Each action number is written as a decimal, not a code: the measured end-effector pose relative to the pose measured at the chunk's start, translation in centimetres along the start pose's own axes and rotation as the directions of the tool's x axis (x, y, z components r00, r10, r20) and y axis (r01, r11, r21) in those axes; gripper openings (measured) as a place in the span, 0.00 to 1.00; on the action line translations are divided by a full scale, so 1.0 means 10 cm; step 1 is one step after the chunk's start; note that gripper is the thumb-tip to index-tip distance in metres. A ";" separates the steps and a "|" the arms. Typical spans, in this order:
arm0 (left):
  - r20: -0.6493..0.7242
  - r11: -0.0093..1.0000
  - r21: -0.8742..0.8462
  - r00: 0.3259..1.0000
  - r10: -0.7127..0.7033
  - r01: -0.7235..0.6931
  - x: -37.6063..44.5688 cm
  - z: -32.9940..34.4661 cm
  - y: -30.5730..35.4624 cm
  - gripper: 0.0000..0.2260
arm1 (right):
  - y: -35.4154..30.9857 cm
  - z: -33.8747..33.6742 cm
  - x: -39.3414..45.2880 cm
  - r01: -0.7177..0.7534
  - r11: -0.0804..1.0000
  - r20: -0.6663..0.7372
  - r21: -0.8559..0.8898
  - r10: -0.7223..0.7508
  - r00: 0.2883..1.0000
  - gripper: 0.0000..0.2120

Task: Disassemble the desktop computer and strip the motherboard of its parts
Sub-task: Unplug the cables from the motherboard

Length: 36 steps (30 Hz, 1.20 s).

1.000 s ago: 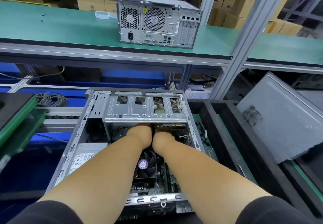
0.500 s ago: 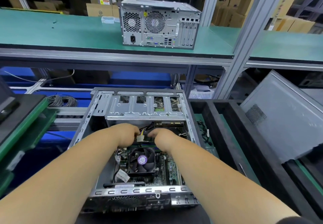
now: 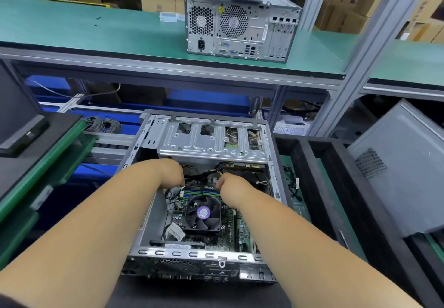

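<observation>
The open desktop case (image 3: pixel 144 187) lies flat in front of me with the motherboard (image 3: pixel 230 230) exposed. A black CPU fan (image 3: pixel 203 212) with a purple label sits at its centre. Just beyond the fan run the memory modules (image 3: pixel 201 191), green and blue strips. My left hand (image 3: pixel 171 173) is at their left end and my right hand (image 3: pixel 231 187) at their right end, both with knuckles bent and fingertips pointing down onto the board. The fingertips are mostly hidden, so I cannot tell whether they pinch or only press. Black cables (image 3: pixel 204 175) with yellow wires cross between the hands.
The metal drive cage (image 3: pixel 211 139) overhangs the far half of the case. A second tower (image 3: pixel 240 24) stands on the green upper shelf (image 3: pixel 96 33). A grey side panel (image 3: pixel 396 175) leans at right beside black foam trays (image 3: pixel 319 175). A black monitor (image 3: pixel 19 125) sits at left.
Both hands pulled back from under the drive cage, came together at a white cable connector, then spread apart to the two ends of the memory modules. My view moved closer.
</observation>
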State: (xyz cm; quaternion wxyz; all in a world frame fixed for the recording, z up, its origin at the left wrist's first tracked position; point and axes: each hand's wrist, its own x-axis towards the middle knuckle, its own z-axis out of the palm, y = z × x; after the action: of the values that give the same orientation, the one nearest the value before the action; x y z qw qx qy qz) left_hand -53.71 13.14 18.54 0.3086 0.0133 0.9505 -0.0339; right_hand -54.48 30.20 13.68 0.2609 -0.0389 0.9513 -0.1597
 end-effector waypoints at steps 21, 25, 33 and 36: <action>0.061 0.969 -0.177 0.981 0.185 -0.172 0.15 0.05 -0.07 0.16 | 0.07 -0.13 -0.06 0.118 0.989 0.017 -0.085 -0.117 0.993 0.13; 0.021 0.958 -0.217 0.981 0.194 -0.185 0.14 0.06 -0.08 0.11 | -0.11 -0.03 -0.17 0.403 0.911 0.004 0.082 -0.405 0.914 0.05; -0.001 0.935 -0.320 0.987 0.163 -0.155 0.14 0.05 -0.11 0.14 | -0.41 0.23 -0.21 0.782 0.586 0.131 -0.212 -0.776 0.617 0.12; 0.006 0.871 -0.462 0.981 0.192 -0.168 0.18 0.07 -0.16 0.14 | -0.44 0.24 -0.22 0.839 0.508 0.194 -0.197 -0.818 0.541 0.12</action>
State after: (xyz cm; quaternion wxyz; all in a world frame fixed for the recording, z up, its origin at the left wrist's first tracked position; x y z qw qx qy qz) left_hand -54.85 11.51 16.98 0.3292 0.0274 0.9178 0.2201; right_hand -51.44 25.66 14.24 0.1807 -0.5291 0.8182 -0.1338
